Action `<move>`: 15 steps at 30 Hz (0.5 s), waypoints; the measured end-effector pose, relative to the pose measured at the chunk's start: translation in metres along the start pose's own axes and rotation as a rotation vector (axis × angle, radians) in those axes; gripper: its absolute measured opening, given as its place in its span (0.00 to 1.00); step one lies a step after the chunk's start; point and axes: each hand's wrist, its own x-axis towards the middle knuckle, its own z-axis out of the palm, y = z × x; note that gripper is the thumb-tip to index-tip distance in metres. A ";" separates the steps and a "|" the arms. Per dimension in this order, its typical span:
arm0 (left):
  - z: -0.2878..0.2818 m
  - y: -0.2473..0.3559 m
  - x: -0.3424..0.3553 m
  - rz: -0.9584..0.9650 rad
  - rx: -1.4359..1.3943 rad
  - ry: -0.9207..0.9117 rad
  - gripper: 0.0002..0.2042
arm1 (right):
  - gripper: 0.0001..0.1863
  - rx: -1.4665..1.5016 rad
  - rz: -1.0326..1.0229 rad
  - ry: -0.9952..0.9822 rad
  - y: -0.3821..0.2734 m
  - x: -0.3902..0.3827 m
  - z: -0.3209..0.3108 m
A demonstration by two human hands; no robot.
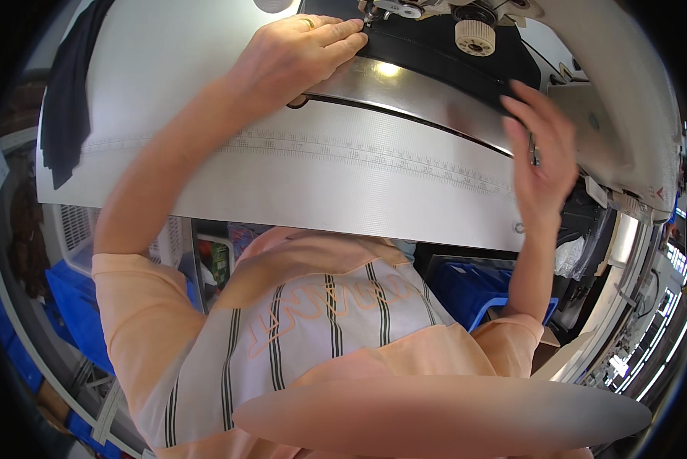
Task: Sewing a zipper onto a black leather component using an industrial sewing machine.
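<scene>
Extending rightward from our flat, open left hand (297,57): black, flat fabric panel (431,52). Our right hand (544,141) open, near its right end.

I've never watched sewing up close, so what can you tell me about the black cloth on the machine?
The black cloth looks like plain woven fabric, lying mostly flat just beyond the shiny metal plate, with a faint line running along it. Part of it is hidden by the machine or cut off by the picture's top edge. The left hand appears to rest on it beside the needle area. The right hand is near its right end, blurred; contact there is unclear.
</scene>
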 end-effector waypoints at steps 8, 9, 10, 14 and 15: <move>-0.005 0.000 0.002 -0.042 -0.077 -0.059 0.16 | 0.12 0.034 -0.208 -0.041 -0.020 0.038 0.103; -0.004 0.000 0.001 -0.046 -0.094 -0.035 0.17 | 0.13 -0.014 -0.197 -0.037 -0.022 0.036 0.104; -0.004 0.001 0.001 -0.049 -0.095 -0.037 0.17 | 0.14 -0.060 -0.184 -0.035 -0.023 0.033 0.105; -0.001 -0.002 0.002 -0.043 -0.082 -0.041 0.19 | 0.13 -0.080 -0.196 0.003 -0.021 0.035 0.108; 0.001 -0.003 0.002 -0.044 -0.072 -0.027 0.20 | 0.13 -0.082 -0.193 0.002 -0.020 0.037 0.109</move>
